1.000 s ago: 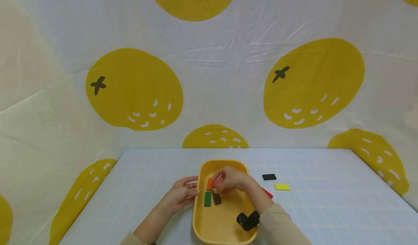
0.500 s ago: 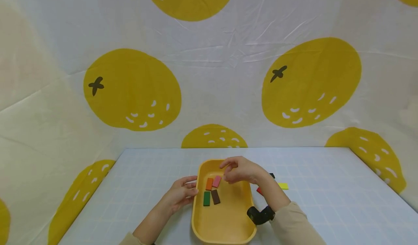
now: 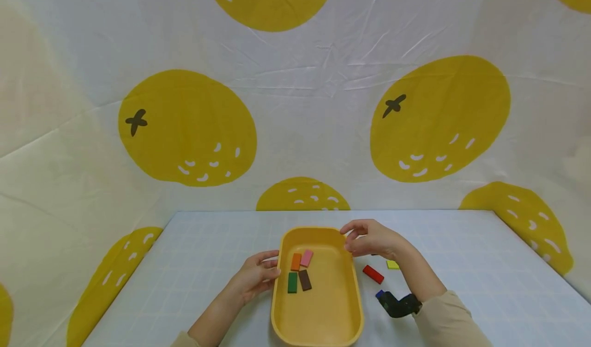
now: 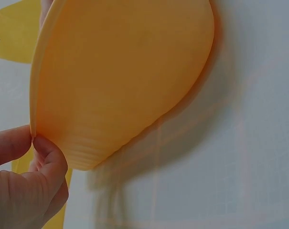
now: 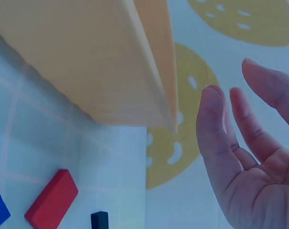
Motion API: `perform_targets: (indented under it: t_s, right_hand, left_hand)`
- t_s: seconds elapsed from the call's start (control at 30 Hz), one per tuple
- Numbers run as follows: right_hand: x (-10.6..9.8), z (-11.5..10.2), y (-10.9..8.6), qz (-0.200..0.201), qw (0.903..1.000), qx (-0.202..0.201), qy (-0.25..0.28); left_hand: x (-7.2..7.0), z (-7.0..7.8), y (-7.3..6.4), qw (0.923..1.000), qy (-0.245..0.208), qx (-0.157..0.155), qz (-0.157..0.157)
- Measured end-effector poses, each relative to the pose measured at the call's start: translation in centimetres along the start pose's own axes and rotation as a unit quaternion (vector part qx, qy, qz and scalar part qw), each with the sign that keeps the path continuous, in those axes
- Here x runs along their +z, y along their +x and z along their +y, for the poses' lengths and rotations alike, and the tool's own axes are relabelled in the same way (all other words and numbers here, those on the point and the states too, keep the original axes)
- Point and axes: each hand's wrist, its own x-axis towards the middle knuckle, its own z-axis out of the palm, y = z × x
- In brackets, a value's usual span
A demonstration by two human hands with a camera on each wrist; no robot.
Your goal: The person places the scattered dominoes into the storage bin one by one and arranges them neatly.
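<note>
- Yellow tray [image 3: 318, 316]: flat on the surface, centre near; long axis runs near to far, rounded corners, open side up.
- Left hand [image 3: 255, 276]: grip narrow, pinching the tray's left rim between thumb and fingers.
- Right hand [image 3: 371, 239]: by the tray's far right corner, fingers softly bent; grip wide, thumb apart from the fingers. Right wrist view shows a gap between this hand and the rim.
- In the tray, toward the left, four small flat blocks:
 - orange block [image 3: 296, 262], far row, long axis almost near to far;
 - pink block [image 3: 307, 258], just right of the orange one, far end leaning right;
 - green block [image 3: 293, 282], nearer row, left, long axis near to far;
 - brown block [image 3: 305, 280], right of the green one, far end leaning left.
- Surface [image 3: 208, 244]: pale blue-white with a faint light grid.
- Room: white cloth [image 3: 314, 131] behind and at the left, wrinkled, printed with large yellow fruit shapes.
- Right of the tray, on the surface: red block [image 3: 373, 274], long axis from far left to near right; yellow block [image 3: 393, 265] farther right, partly covered by the right forearm; black block [image 5: 100, 220], mostly hidden under the right hand in the head view; blue block [image 3: 380, 293], nearest, largely behind the black wrist camera [image 3: 398, 306].
- Beige sleeve [image 3: 450, 316] on the right arm covers part of the near right surface.
</note>
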Motion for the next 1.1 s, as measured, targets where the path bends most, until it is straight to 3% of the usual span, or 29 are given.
perform_targets:
  t_s: [0.6,1.1]
  right_hand:
    - [-4.0,2.7,-4.0,0.045,0.9983,0.022,-0.03]
    - [-6.1,6.2,-6.0,0.08,0.9931,0.079,-0.033]
  left_hand:
    - [0.0,-0.1,-0.1,1.0,0.0,0.007,-0.007]
    - [0.1,0.0,0.0,1.0,0.004,-0.004,0.006]
